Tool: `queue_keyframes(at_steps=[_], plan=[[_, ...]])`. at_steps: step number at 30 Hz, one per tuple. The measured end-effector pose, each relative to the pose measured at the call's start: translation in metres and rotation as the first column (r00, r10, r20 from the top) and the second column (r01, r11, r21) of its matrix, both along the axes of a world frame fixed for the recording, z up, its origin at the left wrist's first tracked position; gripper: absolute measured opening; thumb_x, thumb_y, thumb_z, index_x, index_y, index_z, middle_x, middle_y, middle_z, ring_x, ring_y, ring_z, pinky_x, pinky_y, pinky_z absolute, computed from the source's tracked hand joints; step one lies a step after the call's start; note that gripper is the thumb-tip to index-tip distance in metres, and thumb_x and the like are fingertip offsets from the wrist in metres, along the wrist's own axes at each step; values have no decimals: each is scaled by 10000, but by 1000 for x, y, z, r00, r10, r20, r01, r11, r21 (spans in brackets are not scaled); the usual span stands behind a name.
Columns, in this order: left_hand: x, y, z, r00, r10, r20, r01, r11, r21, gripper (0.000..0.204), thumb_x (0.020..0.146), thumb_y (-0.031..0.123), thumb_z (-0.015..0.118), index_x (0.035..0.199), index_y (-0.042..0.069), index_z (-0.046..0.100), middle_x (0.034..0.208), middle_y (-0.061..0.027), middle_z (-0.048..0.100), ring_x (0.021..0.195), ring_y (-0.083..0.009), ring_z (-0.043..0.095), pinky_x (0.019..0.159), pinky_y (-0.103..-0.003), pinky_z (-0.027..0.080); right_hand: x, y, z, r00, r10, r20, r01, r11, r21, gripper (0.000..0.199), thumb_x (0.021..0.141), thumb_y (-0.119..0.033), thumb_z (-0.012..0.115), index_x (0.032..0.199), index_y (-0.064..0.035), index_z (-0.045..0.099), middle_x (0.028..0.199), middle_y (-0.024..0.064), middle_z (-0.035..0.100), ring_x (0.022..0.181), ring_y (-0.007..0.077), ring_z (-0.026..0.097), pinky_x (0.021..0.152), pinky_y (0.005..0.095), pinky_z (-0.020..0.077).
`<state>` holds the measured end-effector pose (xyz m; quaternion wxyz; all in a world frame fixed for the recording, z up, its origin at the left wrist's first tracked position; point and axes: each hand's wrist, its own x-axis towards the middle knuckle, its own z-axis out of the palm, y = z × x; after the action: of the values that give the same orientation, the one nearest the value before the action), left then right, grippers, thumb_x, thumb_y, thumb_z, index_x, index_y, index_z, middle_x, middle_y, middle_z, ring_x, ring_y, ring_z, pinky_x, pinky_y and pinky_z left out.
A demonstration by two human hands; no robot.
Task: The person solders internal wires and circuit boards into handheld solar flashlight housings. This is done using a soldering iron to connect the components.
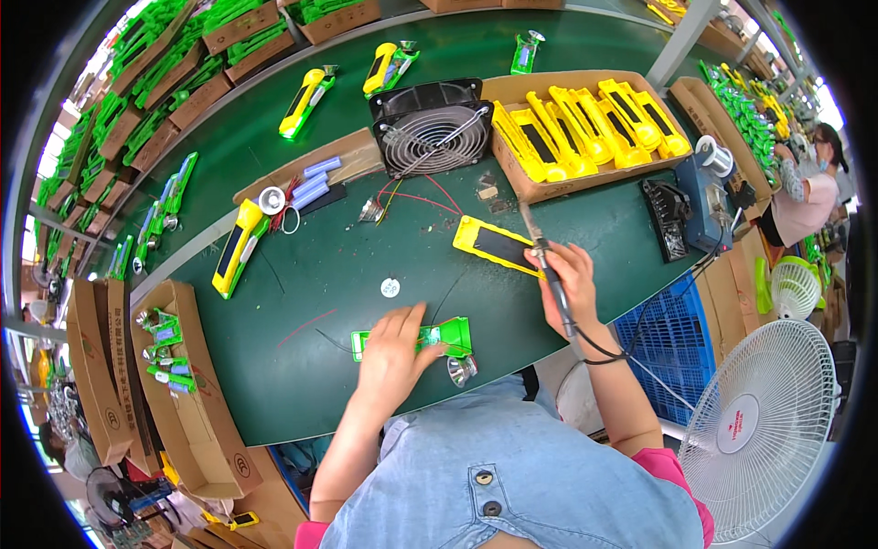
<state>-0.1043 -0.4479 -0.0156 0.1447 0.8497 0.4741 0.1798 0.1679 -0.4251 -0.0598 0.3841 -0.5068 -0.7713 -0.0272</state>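
My right hand [573,285] is closed round a soldering iron [557,282], its metal tip pointing away from me. Just left of those fingers, a yellow casing [494,243] with a dark panel lies at a slant, its near end meeting the iron in view; I cannot tell if they touch. My left hand [393,355] lies across a green flashlight casing [453,337] on the table, gripping it between thumb and fingers and hiding its middle. A shiny reflector cup [461,370] sits against the casing's near right edge. Thin dark wires extend from the casing.
Beyond are a black fan [433,133], a box of yellow casings [594,178] and blue battery cells [311,192]. A blue soldering station [702,206] with solder spool stands right. A half-assembled flashlight [236,249] and an open carton [197,439] are left. A white fan [759,430] stands near right.
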Motion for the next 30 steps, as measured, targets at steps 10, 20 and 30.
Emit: queue_keyframes(at_steps=[10, 20, 30], plan=[[16, -1, -24, 222, 573, 789, 97, 792, -602, 146, 792, -56, 580, 929, -18, 609, 864, -83, 635, 779, -146, 609, 691, -260, 487, -40, -13, -14, 908, 326, -263, -396, 873, -285, 577, 663, 36, 632, 1171, -70, 379, 1145, 42, 580, 1055, 255, 533, 997, 520, 253], [-25, 27, -12, 998, 58, 13, -59, 997, 45, 46, 683, 68, 629, 728, 71, 623, 726, -25, 566, 782, -228, 511, 707, -349, 383, -53, -38, 13, 872, 275, -406, -353, 926, -132, 327, 675, -81, 715, 954, -33, 551, 867, 93, 643, 716, 228, 636, 930, 485, 380], [-17, 37, -13, 993, -10, -119, -4, 993, -116, 53, 729, 65, 574, 738, 35, 617, 765, -128, 520, 798, -281, 504, 719, -368, 434, -80, -36, -2, 236, -436, -869, -473, 729, -494, 131, 808, -27, 594, 913, 46, 567, 774, 89, 606, 613, 117, 588, 516, 217, 456]])
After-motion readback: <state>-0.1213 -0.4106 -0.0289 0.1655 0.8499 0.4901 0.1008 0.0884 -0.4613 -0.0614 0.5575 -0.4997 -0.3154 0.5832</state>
